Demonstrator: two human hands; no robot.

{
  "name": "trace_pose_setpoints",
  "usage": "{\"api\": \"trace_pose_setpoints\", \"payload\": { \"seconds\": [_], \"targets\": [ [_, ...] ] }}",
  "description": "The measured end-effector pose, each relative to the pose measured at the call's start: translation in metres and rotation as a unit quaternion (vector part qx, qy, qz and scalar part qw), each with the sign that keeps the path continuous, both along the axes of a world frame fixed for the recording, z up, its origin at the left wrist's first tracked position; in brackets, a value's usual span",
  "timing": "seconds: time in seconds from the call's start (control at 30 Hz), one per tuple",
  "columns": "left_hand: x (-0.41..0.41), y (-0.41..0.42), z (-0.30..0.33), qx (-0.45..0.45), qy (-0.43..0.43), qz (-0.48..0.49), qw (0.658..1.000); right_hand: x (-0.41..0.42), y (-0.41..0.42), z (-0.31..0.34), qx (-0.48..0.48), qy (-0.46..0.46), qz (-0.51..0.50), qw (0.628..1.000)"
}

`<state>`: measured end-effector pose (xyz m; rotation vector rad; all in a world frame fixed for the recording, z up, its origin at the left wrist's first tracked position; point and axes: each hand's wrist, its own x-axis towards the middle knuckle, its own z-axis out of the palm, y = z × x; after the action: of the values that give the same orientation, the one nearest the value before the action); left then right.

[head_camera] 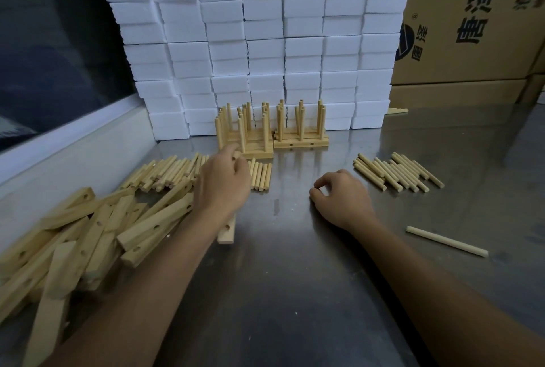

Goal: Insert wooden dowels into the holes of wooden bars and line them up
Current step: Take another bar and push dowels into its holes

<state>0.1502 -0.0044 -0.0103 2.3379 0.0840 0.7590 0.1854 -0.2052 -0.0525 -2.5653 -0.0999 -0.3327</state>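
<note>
Left hand [224, 182]: reaching over the dowels at the front of the near rack, fingers curling — whether they are pinching one, I cannot tell.
Right hand [339, 198]: resting on the steel table [283, 278], fingers curling loosely, gripping nothing.
Finished racks: two groups standing side by side — left group [246, 133], right group [300, 130].
Loose dowels: three piles lying flat — left [165, 173], middle [261, 174], right [398, 172].
Single dowel [446, 241]: one, lying apart at right.
Bare bars [88, 236]: heaped at left, too jumbled for counting.

My left hand [224, 180] reaches over the dowels [165, 173] toward the front dowel-filled bar [250, 154], fingers curled. My right hand [339, 198] rests loosely curled on the steel table [280, 278], near another dowel pile [398, 173]. Loose bars [88, 236] lie heaped at my left.
</note>
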Motion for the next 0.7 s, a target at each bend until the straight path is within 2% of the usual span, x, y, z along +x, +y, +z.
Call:
{"api": "trace_pose_setpoints", "payload": {
  "seconds": [0.13, 0.23, 0.37, 0.47, 0.5, 0.6, 0.63, 0.7],
  "targets": [
    [-0.005, -0.021, -0.012, -0.134, 0.063, -0.109, 0.983, -0.001, 0.001, 0.001, 0.001, 0.001, -0.006, 1.000],
    [-0.002, -0.028, -0.019, -0.229, 0.121, -0.134, 0.956, -0.002, 0.001, 0.001, 0.001, 0.003, -0.004, 1.000],
    [-0.001, -0.031, -0.024, -0.346, 0.144, -0.139, 0.916, -0.003, 0.000, 0.002, 0.004, 0.004, -0.002, 1.000],
    [-0.003, -0.034, -0.023, -0.458, 0.140, -0.175, 0.860, -0.003, 0.001, 0.002, 0.002, 0.002, -0.005, 1.000],
    [-0.004, -0.035, -0.023, -0.475, 0.136, -0.188, 0.849, -0.003, 0.001, 0.002, 0.001, 0.001, -0.006, 1.000],
    [-0.005, -0.033, -0.025, -0.429, 0.131, -0.201, 0.871, -0.003, 0.001, 0.002, 0.003, 0.003, -0.005, 1.000],
    [-0.004, -0.032, -0.026, -0.430, 0.134, -0.206, 0.869, -0.004, 0.001, 0.002, 0.003, 0.004, -0.004, 1.000],
    [-0.003, -0.029, -0.027, -0.477, 0.151, -0.226, 0.836, -0.004, 0.001, 0.003, 0.002, 0.003, -0.005, 1.000]
  ]
}}
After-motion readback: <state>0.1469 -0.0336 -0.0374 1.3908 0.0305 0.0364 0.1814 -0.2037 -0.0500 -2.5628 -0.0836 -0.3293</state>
